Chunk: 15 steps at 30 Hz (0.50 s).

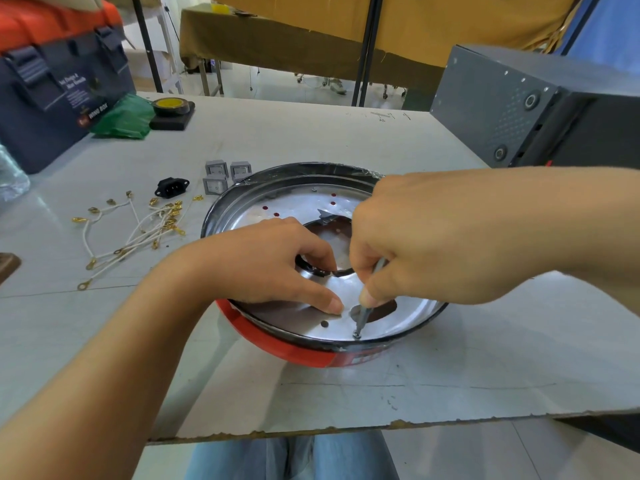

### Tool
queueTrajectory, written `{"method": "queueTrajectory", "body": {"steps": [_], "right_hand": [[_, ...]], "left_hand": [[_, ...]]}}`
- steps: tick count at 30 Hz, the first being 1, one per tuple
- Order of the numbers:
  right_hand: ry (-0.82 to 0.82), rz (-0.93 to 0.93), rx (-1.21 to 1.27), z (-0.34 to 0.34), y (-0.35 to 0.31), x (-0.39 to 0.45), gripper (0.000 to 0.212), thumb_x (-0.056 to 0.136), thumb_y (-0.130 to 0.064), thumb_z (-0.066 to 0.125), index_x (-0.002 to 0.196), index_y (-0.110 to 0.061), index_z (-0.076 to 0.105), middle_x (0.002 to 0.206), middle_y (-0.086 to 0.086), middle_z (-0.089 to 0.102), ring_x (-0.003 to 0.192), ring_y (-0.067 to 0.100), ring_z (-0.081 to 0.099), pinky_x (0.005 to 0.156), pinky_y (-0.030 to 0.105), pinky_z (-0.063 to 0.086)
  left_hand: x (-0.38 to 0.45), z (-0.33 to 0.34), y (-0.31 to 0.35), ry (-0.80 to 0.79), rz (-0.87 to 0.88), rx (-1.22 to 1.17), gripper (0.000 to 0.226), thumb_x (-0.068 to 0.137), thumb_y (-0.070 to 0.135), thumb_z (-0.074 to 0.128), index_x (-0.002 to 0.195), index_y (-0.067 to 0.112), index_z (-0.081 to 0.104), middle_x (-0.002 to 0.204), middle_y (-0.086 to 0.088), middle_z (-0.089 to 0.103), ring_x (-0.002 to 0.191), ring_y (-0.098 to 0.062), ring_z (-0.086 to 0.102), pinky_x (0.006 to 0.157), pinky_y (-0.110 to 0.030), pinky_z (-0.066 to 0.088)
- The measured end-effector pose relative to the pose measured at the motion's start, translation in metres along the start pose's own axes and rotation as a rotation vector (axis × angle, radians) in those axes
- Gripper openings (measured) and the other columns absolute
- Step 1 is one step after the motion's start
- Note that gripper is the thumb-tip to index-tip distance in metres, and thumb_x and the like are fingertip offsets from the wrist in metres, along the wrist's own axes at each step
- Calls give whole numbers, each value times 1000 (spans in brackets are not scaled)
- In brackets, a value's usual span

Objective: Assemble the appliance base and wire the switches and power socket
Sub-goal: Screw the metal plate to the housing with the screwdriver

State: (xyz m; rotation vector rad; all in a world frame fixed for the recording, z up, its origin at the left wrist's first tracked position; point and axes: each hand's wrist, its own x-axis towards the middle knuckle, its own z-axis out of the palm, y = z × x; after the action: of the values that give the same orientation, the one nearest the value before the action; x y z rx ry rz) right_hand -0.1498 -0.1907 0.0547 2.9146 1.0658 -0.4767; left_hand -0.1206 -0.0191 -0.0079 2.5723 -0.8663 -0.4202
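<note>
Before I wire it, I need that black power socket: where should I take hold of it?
Pinch the black power socket across its raised middle body from above; the flat ears at each end lie low on the table. It lies clear of the wires.

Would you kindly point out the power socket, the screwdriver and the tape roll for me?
power socket (pixel 171 187): head view, on its black front face.
screwdriver (pixel 362 315): head view, on the metal shaft below the right hand's fingers.
tape roll (pixel 170 106): head view, on its yellow top.
</note>
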Motion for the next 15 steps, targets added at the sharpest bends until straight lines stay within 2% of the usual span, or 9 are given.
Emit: {"method": "queueTrajectory", "body": {"steps": [3,6,8,11,13,15], "right_hand": [[91,-37,44,4,1,3,30,41,-62,25,64,-73,41,49,-33,52,45,-19,46,49,-9,26],[124,-18,72,5,3,3,28,43,-63,29,65,-67,47,49,-23,55,46,-15,48,48,-4,31],[118,-8,79,5,2,4,25,47,-62,35,64,-58,52,51,-18,58,47,-9,51,41,7,35],[182,-18,153,5,2,4,25,59,-53,48,70,-37,63,64,-10,68,56,1,60,49,12,41],[171,-24,231,0,2,1,24,65,-48,56,76,-29,66,63,-7,69,54,4,62,49,13,46],[79,-31,346,-8,4,-4,13,76,-38,65,74,-26,65,55,-6,66,45,1,57,45,9,43]], "left_hand": [[1,1,-1,-7,15,5,42,69,60,66,102,34,67,107,7,61,100,-11,53,89,-36,44],[1,0,0,-7,17,7,40,70,59,67,99,32,68,105,4,63,98,-14,55,87,-39,45],[0,0,0,2,13,9,40,69,59,67,100,34,67,104,8,62,96,-8,55,86,-34,46],[0,1,-1,22,24,-19,39,69,58,68,101,36,65,99,18,61,88,8,53,75,-11,41],[1,1,-3,38,35,-17,39,69,58,69,101,36,64,95,20,60,84,12,51,70,-9,37],[1,2,-4,56,41,-16,42,67,59,69,103,36,63,92,24,58,85,11,51,72,-13,37]]}}
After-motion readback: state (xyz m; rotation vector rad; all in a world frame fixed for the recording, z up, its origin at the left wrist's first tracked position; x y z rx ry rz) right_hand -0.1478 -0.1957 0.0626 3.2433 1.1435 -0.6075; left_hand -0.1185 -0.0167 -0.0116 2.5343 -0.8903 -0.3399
